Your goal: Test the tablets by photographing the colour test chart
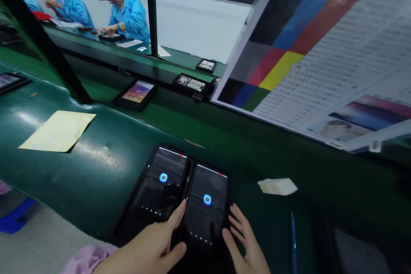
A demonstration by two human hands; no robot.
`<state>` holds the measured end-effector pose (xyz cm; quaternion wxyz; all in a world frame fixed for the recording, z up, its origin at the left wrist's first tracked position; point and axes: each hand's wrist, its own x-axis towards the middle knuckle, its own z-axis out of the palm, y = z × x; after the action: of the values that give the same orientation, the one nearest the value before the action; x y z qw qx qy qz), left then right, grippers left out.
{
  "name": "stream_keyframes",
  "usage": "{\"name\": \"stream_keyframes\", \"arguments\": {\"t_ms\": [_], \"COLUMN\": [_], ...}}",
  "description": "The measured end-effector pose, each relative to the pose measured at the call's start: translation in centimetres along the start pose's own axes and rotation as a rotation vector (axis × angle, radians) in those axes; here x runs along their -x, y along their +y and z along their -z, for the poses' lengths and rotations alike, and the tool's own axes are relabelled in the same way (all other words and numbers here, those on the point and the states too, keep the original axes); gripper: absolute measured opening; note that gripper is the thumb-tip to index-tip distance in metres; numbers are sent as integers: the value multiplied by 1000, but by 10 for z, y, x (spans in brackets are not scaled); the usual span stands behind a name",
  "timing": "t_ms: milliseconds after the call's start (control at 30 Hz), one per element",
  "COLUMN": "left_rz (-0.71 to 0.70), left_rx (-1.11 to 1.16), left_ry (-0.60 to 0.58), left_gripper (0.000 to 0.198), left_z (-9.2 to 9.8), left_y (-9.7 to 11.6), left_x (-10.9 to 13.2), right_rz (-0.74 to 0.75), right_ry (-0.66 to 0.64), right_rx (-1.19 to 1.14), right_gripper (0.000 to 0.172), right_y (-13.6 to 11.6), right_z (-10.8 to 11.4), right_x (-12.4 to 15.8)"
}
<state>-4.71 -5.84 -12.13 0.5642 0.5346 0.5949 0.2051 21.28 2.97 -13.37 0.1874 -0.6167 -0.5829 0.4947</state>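
Note:
Two dark tablets lie side by side on the green bench mat, screens up and lit. Each of them, the left tablet (153,192) and the right tablet (210,218), shows a blue round-lens icon on a black screen. My left hand (160,242) reaches over the lower part of the left tablet. Its index finger points along the gap between the two, and its thumb is spread away. Beside the right edge of the right tablet, my right hand (244,242) has its fingers apart; whether they touch that edge I cannot tell.
A yellow paper sheet (58,132) lies left on the mat. Farther back stand a lit tablet (134,93) and an opened device (190,82). A white scrap (278,186) and a blue pen-like stick (293,242) lie right. A printed chart (308,51) hangs above; co-workers sit beyond.

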Motion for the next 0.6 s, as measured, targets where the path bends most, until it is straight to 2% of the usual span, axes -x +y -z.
{"name": "stream_keyframes", "arguments": {"t_ms": [100,200,300,433,600], "left_rz": [21,38,18,33,21], "left_rx": [-94,-241,-299,-280,-202], "left_ry": [-57,-128,-113,-62,38], "left_gripper": [96,102,99,91,85], "left_z": [-3,-8,-12,-11,-12], "left_y": [-3,4,15,22,13], "left_x": [-11,-18,-17,-8,-1], "right_rz": [21,-7,-23,-36,-89], "right_ry": [-6,14,51,76,138], "right_rx": [0,10,-4,-142,-499], "right_gripper": [81,91,96,80,64], "right_y": [-3,-10,-19,-25,-18], "right_z": [0,-4,-9,-9,-5], "right_x": [-4,-5,-2,1,-2]}}
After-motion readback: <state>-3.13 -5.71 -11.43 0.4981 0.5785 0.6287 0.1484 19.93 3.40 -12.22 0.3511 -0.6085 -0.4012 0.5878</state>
